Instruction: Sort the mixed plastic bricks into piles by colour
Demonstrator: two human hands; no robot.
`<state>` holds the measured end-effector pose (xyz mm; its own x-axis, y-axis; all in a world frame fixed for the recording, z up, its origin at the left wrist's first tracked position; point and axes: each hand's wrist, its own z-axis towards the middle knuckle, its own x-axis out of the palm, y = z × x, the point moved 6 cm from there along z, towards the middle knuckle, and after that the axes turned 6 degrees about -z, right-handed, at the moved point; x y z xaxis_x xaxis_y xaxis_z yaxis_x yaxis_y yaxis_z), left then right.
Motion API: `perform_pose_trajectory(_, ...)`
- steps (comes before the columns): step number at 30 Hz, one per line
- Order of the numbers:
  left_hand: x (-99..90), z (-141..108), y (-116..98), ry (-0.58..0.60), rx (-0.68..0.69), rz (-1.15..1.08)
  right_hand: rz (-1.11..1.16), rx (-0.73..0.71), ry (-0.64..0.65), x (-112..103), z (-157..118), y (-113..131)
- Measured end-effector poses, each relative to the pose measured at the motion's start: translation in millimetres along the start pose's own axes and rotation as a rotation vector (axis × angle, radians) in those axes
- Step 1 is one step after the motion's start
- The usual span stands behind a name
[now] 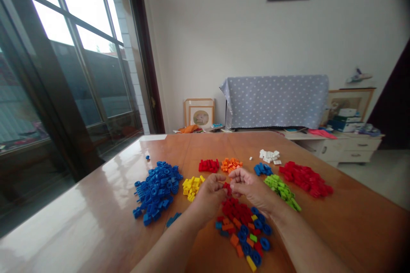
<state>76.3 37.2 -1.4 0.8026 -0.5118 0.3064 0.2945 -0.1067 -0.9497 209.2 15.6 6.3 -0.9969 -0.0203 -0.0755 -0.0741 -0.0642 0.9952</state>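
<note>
Both hands meet over the middle of the table, fingers curled into pinches. Between the fingertips of my left hand point(212, 194) and my right hand point(250, 187) is a small red toy brick point(227, 187); both hands seem to grip it, and the fingers hide part of it. Just below lies a mixed pile of pieces, with red bricks point(237, 211) at its top and blue wheel-like rings point(265, 244), orange, yellow and green pieces nearer me. Yellow bricks point(192, 187) lie beside my left hand, and orange pieces point(231, 164) sit just beyond the hands.
A large blue heap point(158, 187) lies left, with a few blue pieces point(173, 219) by my left forearm. Past the hands is a red row point(209, 165). To the right lie green point(282, 191), red point(306, 179), blue point(263, 169) and white pieces point(269, 156) on the wooden table point(96, 222).
</note>
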Motion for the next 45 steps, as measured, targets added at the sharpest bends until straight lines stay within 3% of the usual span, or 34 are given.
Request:
perform_pose_trajectory(12, -3.9, 0, 9, -0.008, -0.023, 0.113, -0.208, 0.012, 0.071, 4, -1, -3)
perform_pose_trajectory(21, -6.4, -2, 7, -0.054, -0.093, 0.017, -0.073, 0.046, 0.017, 3, 0, -6)
perform_pose_trajectory(30, -3.1, -3, 6, -0.016, -0.134, -0.040, -0.045, 0.017, -0.069, -5, -1, 3)
perform_pose_trajectory(45, -1.6, -6, 2, -0.046, -0.101, 0.033, -0.009, 0.004, -0.045, 0, -3, 6)
